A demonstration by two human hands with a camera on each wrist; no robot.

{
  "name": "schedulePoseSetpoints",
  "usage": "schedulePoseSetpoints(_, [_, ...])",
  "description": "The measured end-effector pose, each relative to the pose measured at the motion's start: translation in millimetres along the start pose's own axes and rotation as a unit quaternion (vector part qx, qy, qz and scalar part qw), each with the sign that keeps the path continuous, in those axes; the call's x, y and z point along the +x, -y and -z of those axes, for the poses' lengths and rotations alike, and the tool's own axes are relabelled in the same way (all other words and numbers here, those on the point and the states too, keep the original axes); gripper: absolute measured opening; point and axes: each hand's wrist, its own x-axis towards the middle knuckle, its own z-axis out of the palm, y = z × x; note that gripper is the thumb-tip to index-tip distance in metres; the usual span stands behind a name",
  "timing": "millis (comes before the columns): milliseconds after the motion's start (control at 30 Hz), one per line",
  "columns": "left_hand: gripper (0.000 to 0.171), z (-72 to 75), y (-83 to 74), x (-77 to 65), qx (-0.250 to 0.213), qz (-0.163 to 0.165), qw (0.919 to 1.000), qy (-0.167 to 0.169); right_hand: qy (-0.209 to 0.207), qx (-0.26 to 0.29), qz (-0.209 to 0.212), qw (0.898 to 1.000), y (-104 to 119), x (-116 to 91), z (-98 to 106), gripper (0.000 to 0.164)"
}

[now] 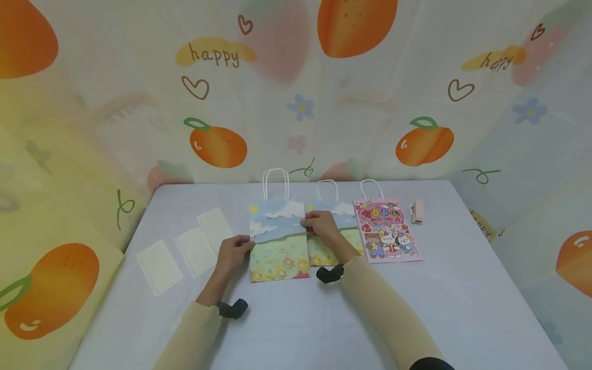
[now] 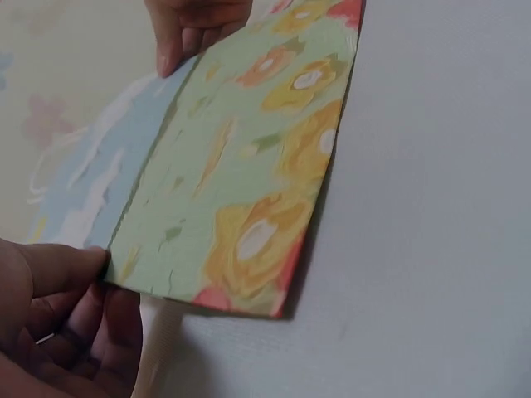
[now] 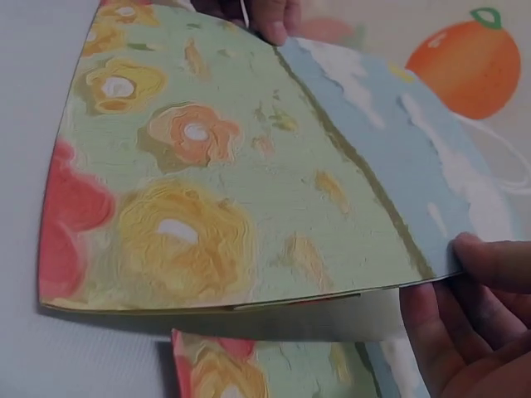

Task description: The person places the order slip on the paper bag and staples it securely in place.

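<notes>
A flat paper gift bag [image 1: 278,257] with a painted sky, meadow and flowers is held by both side edges, its white handles [image 1: 276,184] pointing away. My left hand [image 1: 233,253] pinches the left edge, thumb on the front. On the opposite edge my right hand [image 1: 322,227] pinches it likewise, a bit higher up. In the right wrist view the held bag [image 3: 207,182] hangs above a second bag [image 3: 265,373] of the same print. That second bag [image 1: 339,241] lies to the right in the head view, partly hidden behind my right hand and forearm.
To the far right lie a pink cartoon-print bag [image 1: 387,231] and a small pink stapler-like object [image 1: 417,211]. Several lined paper sheets [image 1: 159,267] are spread at the left. Everything is on a white-covered table [image 1: 296,329] against a fruit-print backdrop [image 1: 351,113].
</notes>
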Motion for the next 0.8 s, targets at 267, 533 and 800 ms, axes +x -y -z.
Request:
schedulePoseSetpoints(267, [0.028,1.2,4.0,-4.0,-0.034,-0.012,0.9992,0.018,0.032,-0.006,0.026,0.999,6,-17,9,0.026])
schedulePoseSetpoints(533, [0.028,4.4,-7.1,-7.4,-0.081,-0.059,0.9949,0.009,0.046,-0.004,0.058,0.997,4,-30,18,0.029])
schedulePoseSetpoints(800, [0.030,4.4,-23.6,-10.0,-0.124,-0.078,0.9893,0.000,0.053,-0.027,0.077,0.995,3,-43,27,0.028])
